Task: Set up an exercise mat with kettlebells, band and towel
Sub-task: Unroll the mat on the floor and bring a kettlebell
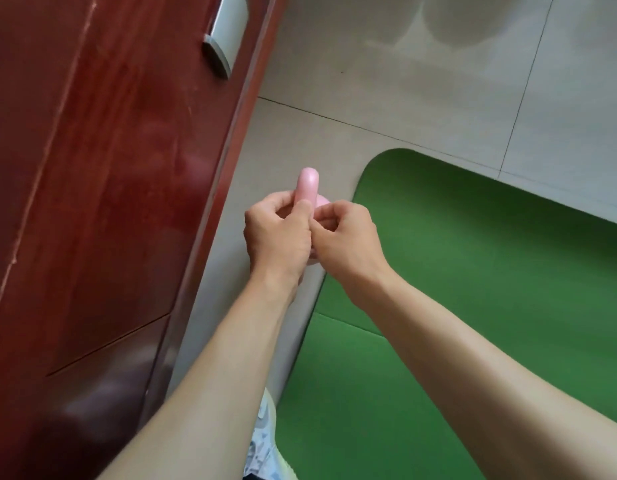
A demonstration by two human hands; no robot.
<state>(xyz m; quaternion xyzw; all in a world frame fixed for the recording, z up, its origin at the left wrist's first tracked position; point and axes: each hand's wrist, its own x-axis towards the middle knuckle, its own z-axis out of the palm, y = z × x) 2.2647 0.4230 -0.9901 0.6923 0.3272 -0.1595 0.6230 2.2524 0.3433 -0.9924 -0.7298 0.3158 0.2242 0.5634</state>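
Item 1. Kettlebell [309, 188], pink. It is hanging over the floor [404, 109] just left of the mat's far-left corner, upright, with the handle's arch pointing up and away. Both hands are covering most of it; only the top of the handle and slivers of the body are showing.

Item 2. Left hand [279, 237]. It is gripping the handle, fingers curled round it and thumb lying up along its near face.

Item 3. Right hand [347, 237]. It is touching the left hand, fingers curled in toward the handle's right side; it appears to be pinching the handle there, though the contact itself is hidden.

Item 4. Mat [490, 271], green. It is lying flat on the floor, long axis running near to far-right, its rounded corner just right of the hands.

Item 5. Door [92, 202], dark red wood. It is standing close on the left, leaving only a narrow strip of floor between it and the mat's edge.

Item 6. Shoe [265, 434], pale, showing at the near edge beside the mat.

Note. The set-down is calling for a short shift right, onto or beside the corner. Room is opening rightward; leftward the door is crowding the swing. The right hand is the nearer to the mat.
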